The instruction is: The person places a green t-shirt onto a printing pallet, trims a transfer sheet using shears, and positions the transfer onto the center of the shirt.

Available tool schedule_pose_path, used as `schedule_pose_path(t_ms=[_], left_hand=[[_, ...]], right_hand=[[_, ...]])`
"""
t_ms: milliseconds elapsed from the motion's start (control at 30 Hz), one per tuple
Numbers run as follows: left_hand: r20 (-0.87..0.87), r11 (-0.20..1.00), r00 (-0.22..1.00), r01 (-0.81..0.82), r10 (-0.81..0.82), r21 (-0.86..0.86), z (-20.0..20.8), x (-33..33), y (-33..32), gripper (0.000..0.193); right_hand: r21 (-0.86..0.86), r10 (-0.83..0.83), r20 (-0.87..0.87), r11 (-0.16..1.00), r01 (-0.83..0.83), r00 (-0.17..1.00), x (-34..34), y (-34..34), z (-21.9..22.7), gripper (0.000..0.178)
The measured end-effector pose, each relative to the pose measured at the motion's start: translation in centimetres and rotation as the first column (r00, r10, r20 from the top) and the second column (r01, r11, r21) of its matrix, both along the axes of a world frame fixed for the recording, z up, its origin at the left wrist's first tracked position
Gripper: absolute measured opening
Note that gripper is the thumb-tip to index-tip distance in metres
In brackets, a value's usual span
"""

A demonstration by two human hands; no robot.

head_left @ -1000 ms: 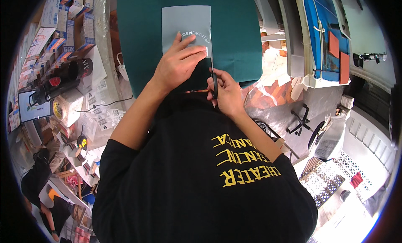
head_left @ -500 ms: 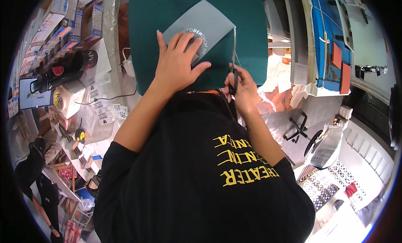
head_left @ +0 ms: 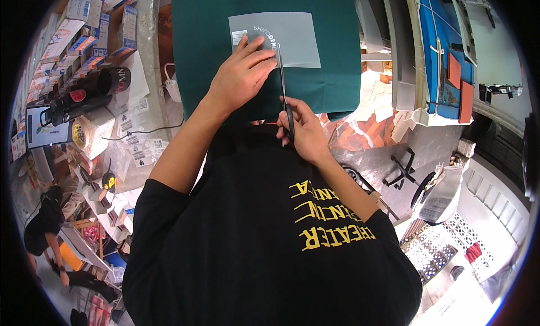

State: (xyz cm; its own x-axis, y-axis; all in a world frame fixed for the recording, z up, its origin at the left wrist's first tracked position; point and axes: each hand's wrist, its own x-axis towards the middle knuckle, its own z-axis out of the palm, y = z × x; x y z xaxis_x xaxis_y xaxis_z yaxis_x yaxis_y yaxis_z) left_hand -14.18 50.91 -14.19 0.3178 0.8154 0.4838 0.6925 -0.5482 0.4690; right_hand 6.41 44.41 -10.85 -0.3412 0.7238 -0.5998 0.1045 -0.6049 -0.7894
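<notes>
A grey translucent sheet [head_left: 298, 36] with curved white lettering and a small white label lies on the green cloth-covered surface [head_left: 208, 22]. My left hand [head_left: 241, 73] rests on the lower left part of the sheet, fingers stretched out and touching it. In my right hand [head_left: 302, 129] is a pair of scissors [head_left: 285, 90] with dark handles, gripped near the front edge of the surface. The blades point away from me, and their tips overlap the sheet's near edge beside my left fingertips. Whether the blades are apart is hard to make out.
Boxes [head_left: 121, 34] are stacked at the far left, with a black bottle [head_left: 84, 93] and a tape measure [head_left: 109, 181] nearer. A dark cable [head_left: 146, 133] runs to the surface's left side. On the right are blue boards [head_left: 430, 50]. Another person [head_left: 42, 225] is at the lower left.
The sheet has turned from a slant to nearly straight, and its label now shows. My right hand has moved left with the scissors, bringing the blades to the sheet. The other person has bent over.
</notes>
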Motion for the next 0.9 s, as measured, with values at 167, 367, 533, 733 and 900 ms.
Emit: schedule_pose_path(t_ms=[167,367,533,733,900], left_hand=[[0.024,1.0,1.0,-0.012,0.012,-0.002,-0.17,0.0,-0.04,0.023],[0.029,1.0,1.0,-0.001,0.002,-0.01,-0.07,-0.08,0.04,0.023],[0.025,1.0,1.0,-0.008,0.008,-0.008,-0.15,0.0,0.02,0.023],[0.027,1.0,1.0,-0.016,0.016,0.0,0.03,0.15,-0.01,0.024],[0.075,1.0,0.997,-0.016,0.015,0.005,0.12,0.25,-0.06,0.023]], right_hand=[[0.02,0.003,0.027,1.0,-0.003,1.0,-0.18,0.18,0.12,0.043],[0.036,0.002,0.043,0.999,-0.004,0.999,-0.29,0.37,0.45,0.043],[0.013,-0.004,0.04,1.0,0.004,0.999,-0.15,0.28,0.48,0.043],[0.002,0.002,0.054,1.0,-0.002,0.999,-0.15,0.16,0.71,0.046],[0.012,-0.009,0.091,1.0,0.008,0.996,-0.68,0.83,0.87,0.041]])
